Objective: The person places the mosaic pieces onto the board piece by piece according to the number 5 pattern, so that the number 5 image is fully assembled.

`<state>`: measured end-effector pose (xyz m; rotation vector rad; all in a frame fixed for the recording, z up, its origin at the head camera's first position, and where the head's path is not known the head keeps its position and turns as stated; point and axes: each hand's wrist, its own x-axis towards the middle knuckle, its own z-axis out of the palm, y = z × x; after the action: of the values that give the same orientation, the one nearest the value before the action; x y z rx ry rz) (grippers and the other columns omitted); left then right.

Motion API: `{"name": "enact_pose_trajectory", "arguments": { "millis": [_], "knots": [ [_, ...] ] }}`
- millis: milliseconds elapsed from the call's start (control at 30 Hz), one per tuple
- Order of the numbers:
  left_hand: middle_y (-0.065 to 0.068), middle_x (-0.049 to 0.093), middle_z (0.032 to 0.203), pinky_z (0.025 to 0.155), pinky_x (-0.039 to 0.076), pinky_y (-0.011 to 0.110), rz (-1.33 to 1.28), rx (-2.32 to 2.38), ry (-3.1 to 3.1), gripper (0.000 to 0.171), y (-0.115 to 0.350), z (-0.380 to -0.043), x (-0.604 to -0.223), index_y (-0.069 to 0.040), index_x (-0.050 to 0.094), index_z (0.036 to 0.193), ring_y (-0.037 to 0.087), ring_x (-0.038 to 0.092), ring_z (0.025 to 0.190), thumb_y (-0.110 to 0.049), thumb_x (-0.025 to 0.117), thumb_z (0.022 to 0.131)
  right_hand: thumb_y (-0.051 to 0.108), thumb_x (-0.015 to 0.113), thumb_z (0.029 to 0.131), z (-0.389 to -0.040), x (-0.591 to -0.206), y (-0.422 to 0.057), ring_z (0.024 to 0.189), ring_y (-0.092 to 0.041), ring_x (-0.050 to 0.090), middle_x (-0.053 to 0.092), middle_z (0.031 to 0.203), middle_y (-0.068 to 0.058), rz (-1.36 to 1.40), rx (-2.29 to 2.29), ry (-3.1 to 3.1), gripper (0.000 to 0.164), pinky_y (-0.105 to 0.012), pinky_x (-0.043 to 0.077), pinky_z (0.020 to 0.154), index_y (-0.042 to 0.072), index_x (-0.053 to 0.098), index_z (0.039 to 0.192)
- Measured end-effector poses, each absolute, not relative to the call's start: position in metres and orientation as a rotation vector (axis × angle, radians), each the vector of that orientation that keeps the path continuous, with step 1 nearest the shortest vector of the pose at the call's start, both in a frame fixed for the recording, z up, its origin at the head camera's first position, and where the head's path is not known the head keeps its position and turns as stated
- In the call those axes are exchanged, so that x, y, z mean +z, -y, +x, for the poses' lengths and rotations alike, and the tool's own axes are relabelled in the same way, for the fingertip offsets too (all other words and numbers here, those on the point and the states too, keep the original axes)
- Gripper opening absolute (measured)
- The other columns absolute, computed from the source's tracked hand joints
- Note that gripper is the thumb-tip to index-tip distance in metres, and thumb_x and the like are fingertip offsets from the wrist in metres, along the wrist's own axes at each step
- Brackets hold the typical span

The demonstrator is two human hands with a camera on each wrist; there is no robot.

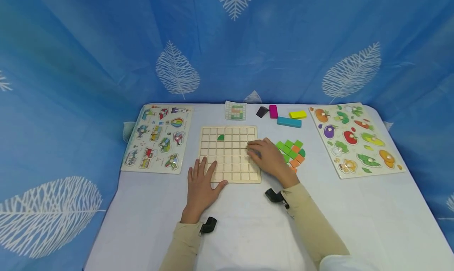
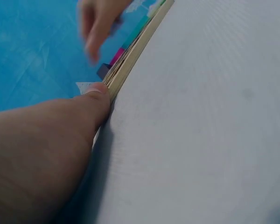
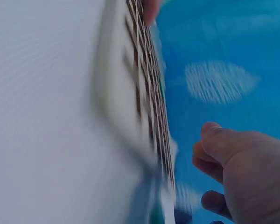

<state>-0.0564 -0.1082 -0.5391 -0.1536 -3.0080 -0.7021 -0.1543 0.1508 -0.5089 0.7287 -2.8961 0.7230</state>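
A wooden grid board (image 1: 228, 180) lies flat on the table with a green quarter-circle tile (image 1: 221, 137) in one of its upper squares. My left hand (image 1: 203, 188) rests spread over the board's lower left corner, the thumb pressing along its front edge in the left wrist view. Above the right edge of the board hovers my right hand (image 1: 267, 156), its fingers reaching left and loosely bent. No piece shows between its thumb (image 3: 219, 140) and fingers in the right wrist view. Right of that hand lies a loose cluster of green and orange tiles (image 1: 292, 153), partly hidden by it.
Behind the board lies a small pattern card (image 1: 235, 111). Black, magenta, yellow and teal blocks (image 1: 289, 122) stand at the back. A vehicle puzzle board (image 1: 154, 139) lies left and a vegetable puzzle board (image 1: 356, 141) right. A blue leaf-print curtain (image 1: 220, 66) hangs behind the table.
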Motion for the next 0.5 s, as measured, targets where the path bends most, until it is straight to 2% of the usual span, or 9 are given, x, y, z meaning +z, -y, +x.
{"name": "enact_pose_trajectory", "arguments": {
  "millis": [133,267,367,500],
  "knots": [
    [0.017,0.026,0.168,0.124,0.011,0.065,-0.139,-0.702,3.020,0.077,0.108,-0.056,-0.538,-0.019,0.047,0.154,0.042,0.013,0.158,-0.058,0.067,0.090,0.027,0.072,0.096,-0.118,-0.512,-0.204,0.116,-0.031,0.062,0.072,0.124,-0.009,0.527,0.819,2.852,0.029,-0.050,0.049,0.101,0.009,0.075,0.119],
    [0.017,0.024,0.169,0.125,0.010,0.065,-0.138,-0.706,3.034,0.078,0.108,-0.056,-0.537,-0.019,0.046,0.155,0.041,0.011,0.158,-0.058,0.067,0.091,0.020,0.080,0.089,-0.088,-0.518,-0.247,0.104,-0.032,0.061,0.073,0.116,-0.012,0.370,0.830,2.809,0.026,-0.051,0.050,0.092,0.007,0.077,0.111],
    [0.018,0.024,0.168,0.124,0.011,0.065,-0.141,-0.716,3.032,0.078,0.108,-0.056,-0.536,-0.019,0.046,0.154,0.041,0.012,0.158,-0.058,0.067,0.090,0.020,0.082,0.087,-0.073,-0.523,-0.265,0.101,-0.031,0.059,0.073,0.114,-0.013,0.277,0.819,2.838,0.026,-0.051,0.049,0.089,0.006,0.077,0.109],
    [0.017,0.024,0.168,0.124,0.010,0.065,-0.141,-0.711,3.036,0.078,0.106,-0.056,-0.536,-0.019,0.046,0.154,0.041,0.012,0.158,-0.059,0.067,0.090,0.021,0.080,0.089,-0.064,-0.527,-0.271,0.106,-0.032,0.059,0.072,0.116,-0.013,0.210,0.828,2.902,0.028,-0.053,0.049,0.094,0.006,0.074,0.113]
  ]
}}
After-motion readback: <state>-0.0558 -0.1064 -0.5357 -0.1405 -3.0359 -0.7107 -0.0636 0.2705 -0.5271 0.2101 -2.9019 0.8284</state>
